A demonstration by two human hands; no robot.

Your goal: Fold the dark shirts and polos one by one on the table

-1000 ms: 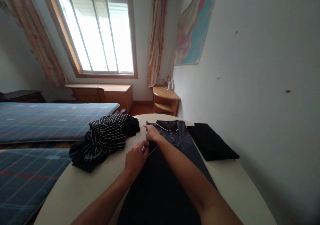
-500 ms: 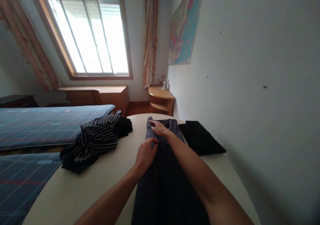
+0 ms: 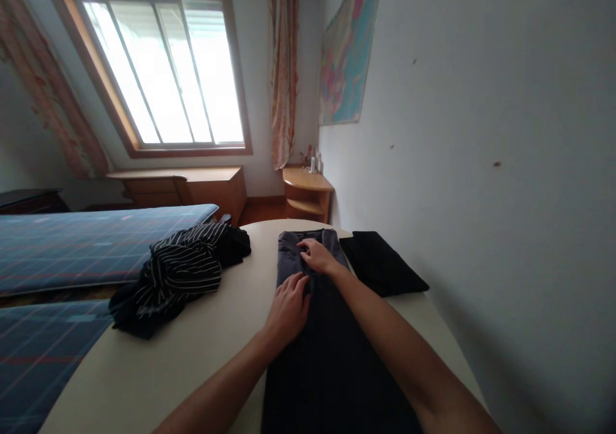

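A long dark garment [image 3: 332,357], which looks like a pair of trousers, lies lengthwise on the cream table [image 3: 231,331], its greyish top end farthest from me. My left hand [image 3: 289,309] rests on the garment's left half, palm down, with fingers stretched forward. Farther up, my right hand [image 3: 318,256] touches the cloth near the top end; its thumb and forefinger are apart and nothing is pinched between them. A folded black garment [image 3: 385,264] lies to the right of the dark one.
On the table's left side sits a crumpled heap of black-and-white striped clothing [image 3: 187,267]. Blue plaid mattresses [image 3: 96,244] border the table on the left. A white wall [image 3: 481,241] runs along the right. A wooden corner shelf [image 3: 308,180] and a window [image 3: 168,74] are beyond.
The garment's top left edge, earlier gathered under my right hand, now lies flatter. My right hand has moved slightly right and nearer, and my left hand's fingers have straightened.
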